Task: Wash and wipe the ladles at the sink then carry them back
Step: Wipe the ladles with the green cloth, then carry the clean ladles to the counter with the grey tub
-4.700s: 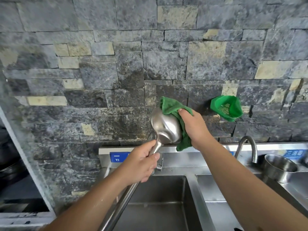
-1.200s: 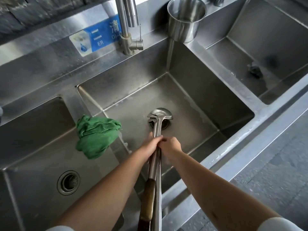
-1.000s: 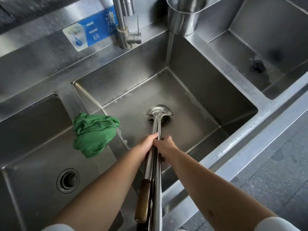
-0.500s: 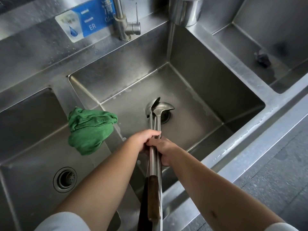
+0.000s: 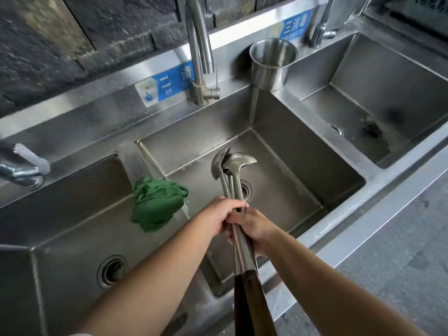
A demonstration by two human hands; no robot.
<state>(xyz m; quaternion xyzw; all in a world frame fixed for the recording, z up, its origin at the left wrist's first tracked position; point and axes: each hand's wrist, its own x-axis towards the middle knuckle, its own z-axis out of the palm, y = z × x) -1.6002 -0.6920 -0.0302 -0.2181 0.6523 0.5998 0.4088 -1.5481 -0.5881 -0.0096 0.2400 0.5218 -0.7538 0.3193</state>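
**Ladles held together over the middle basin**

Gripping a bundle of long ladles [image 5: 234,166] at centre frame, the left hand [image 5: 221,218] and the right hand [image 5: 254,227] each have fingers curled tight round the steel shafts, the two hands touching. The ladle bowls hang above the drain [image 5: 246,191] of the middle basin of a steel sink [image 5: 378,170], while the dark wooden handles run down to the bottom edge of the frame. A crumpled green cloth [image 5: 156,203] lies draped over the divider between the left and middle basins, left of centre. A curved tap [image 5: 198,49] rises at top centre, beside a blue label [image 5: 167,84]. A steel cup [image 5: 272,63] stands on the divider at upper right, near a second tap [image 5: 323,23].
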